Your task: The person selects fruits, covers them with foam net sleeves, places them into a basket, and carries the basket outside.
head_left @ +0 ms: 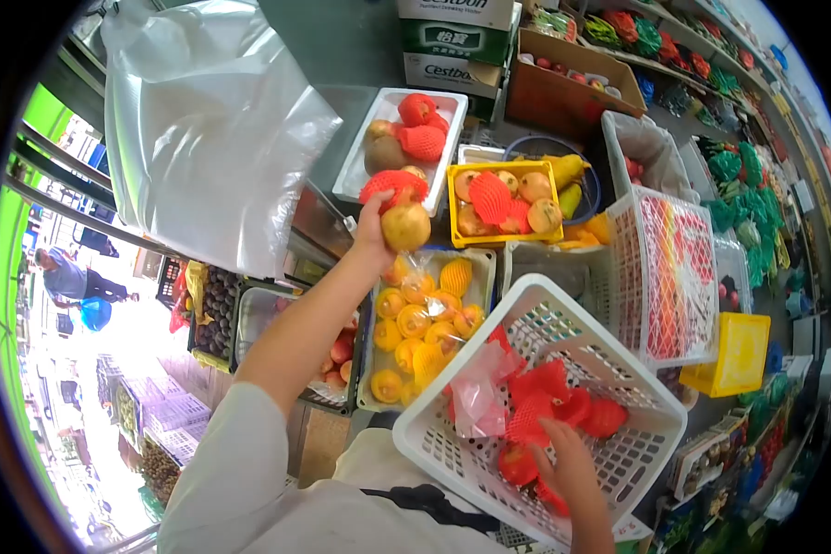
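My left hand (374, 234) is closed around a yellow-brown round fruit that looks like a pomegranate (405, 227). A red foam net (392, 187) shows just above that fruit, over the white foam box. Lower right, my right hand (571, 469) reaches into a white plastic basket (434, 450), its fingers apart beside a red-netted fruit (517, 463). Several more fruits in red foam nets (605, 417) lie in the basket, along with a pinkish plastic bag (480, 392). The fingertips are close to the red netting; I cannot tell whether they touch it.
Behind are a white foam box (349, 175) and a yellow crate (454, 208) of similar fruit. A tray of yellow-netted fruit (414, 320) sits left of the basket. A large plastic sheet (208, 120) hangs upper left. A white crate (665, 277) stands right. A person (69, 277) is far left.
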